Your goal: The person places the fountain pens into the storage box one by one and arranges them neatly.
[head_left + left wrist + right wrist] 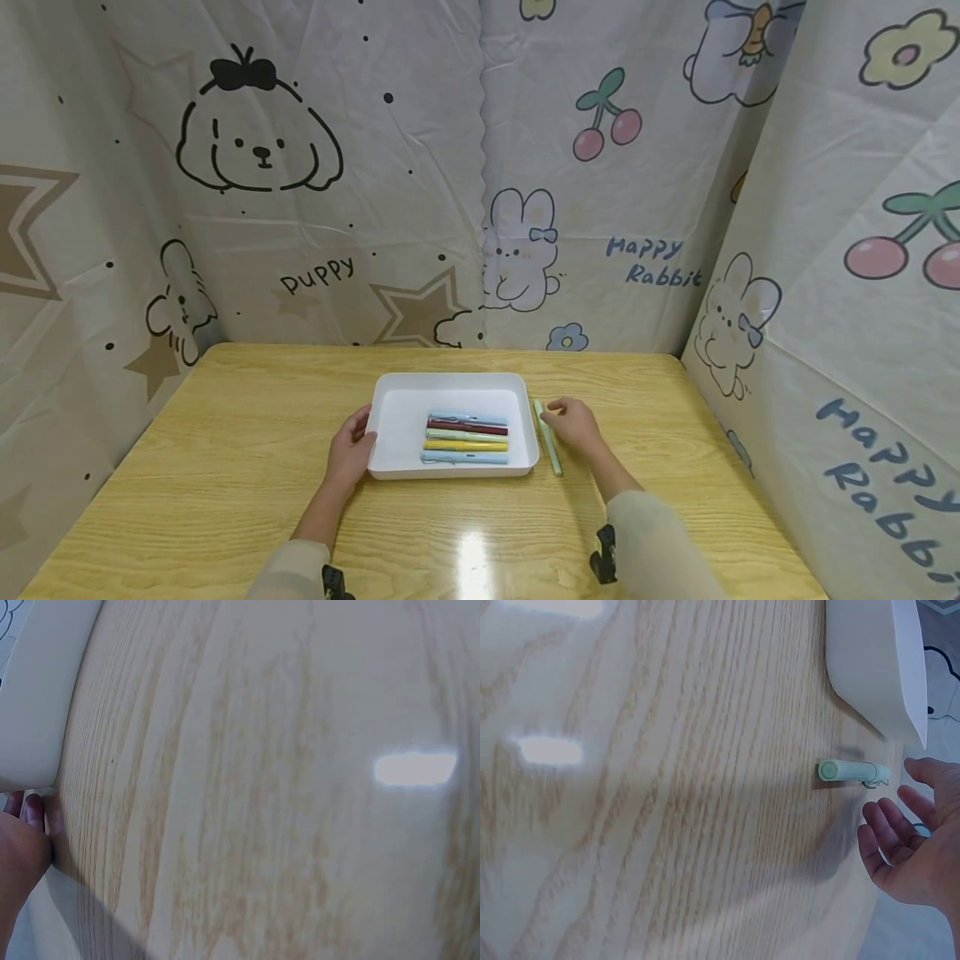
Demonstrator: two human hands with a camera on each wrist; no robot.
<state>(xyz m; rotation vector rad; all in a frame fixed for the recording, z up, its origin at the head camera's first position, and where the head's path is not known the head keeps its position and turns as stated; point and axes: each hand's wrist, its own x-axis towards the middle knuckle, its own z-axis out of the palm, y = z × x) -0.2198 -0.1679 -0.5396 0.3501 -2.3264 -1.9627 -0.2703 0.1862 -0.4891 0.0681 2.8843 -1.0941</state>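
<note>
A white rectangular tray [397,425] sits on the table with several capped pens in a stack of rows: light blue [465,457], yellow [465,446], pale green [465,435], dark red [465,427] and another light blue behind. My left hand [350,450] rests against the tray's left side, fingers and thumb at its outer wall. Just right of the tray, a light green pen [847,771] lies lengthwise on the tabletop. Over its far end is my right hand [573,423]; in the right wrist view its loosely bent fingers [885,825] are apart from the pen.
The wood-grain table [247,442] reaches to printed cloth [420,225] hanging at the back and both sides. Dark wrist devices [603,554] are worn at both sleeves. A bright light reflection [472,562] shows on the near tabletop.
</note>
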